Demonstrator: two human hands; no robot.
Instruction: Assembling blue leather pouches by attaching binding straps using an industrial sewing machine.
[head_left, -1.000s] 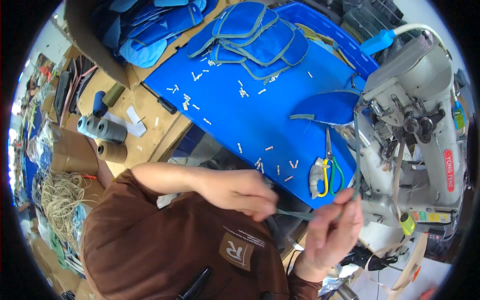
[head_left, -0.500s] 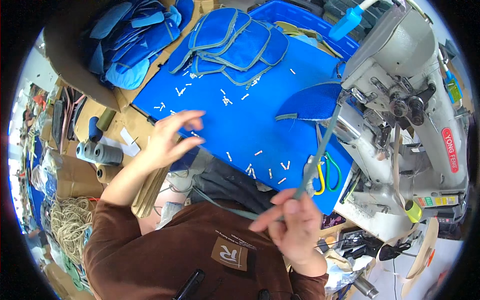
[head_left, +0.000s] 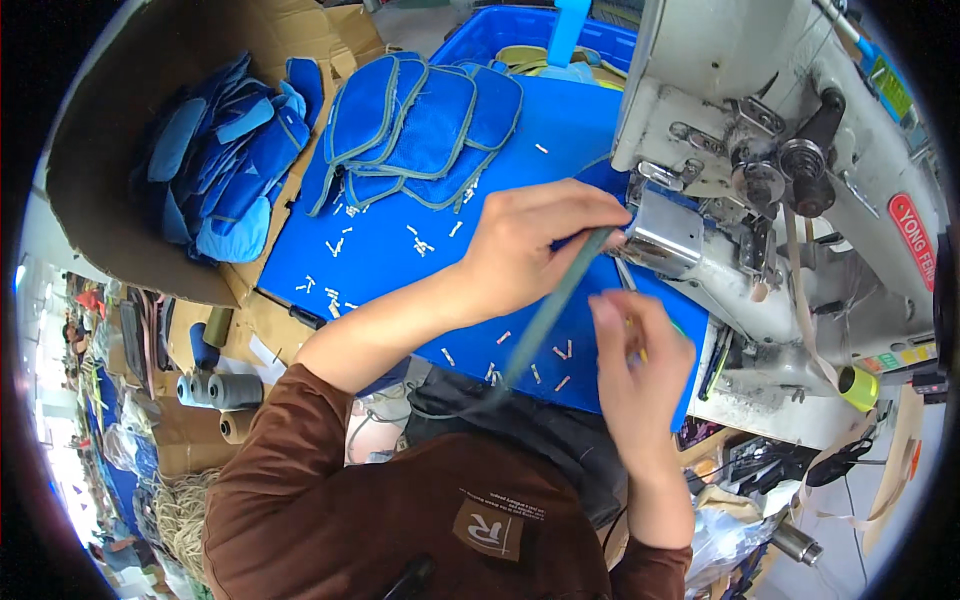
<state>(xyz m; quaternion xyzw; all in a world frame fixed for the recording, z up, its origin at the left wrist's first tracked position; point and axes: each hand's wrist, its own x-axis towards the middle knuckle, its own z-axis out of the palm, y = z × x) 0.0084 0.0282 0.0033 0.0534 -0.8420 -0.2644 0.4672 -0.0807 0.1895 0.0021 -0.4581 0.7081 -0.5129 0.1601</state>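
Note:
My left hand (head_left: 535,245) reaches across the blue work surface (head_left: 380,250) and pinches a grey-green binding strip (head_left: 550,315) close to the metal folder of the sewing machine (head_left: 760,170). My right hand (head_left: 640,365) is just below it, fingers closed around the same strip lower down and a yellow-handled tool that is mostly hidden. The strip runs slanted from the machine down toward my lap. A blue fabric piece lies under the machine head, largely covered by my left hand.
A stack of sewn blue pieces (head_left: 420,120) lies at the back of the surface, with more in a cardboard box (head_left: 215,150) at left. Small white scraps (head_left: 420,240) are scattered about. Thread cones (head_left: 220,390) stand at lower left. A blue bin (head_left: 500,30) is behind.
My left hand has swung from the left side over to the machine and taken hold of the strip near the folder. My right hand stays on the strip. The view has moved closer to the machine.

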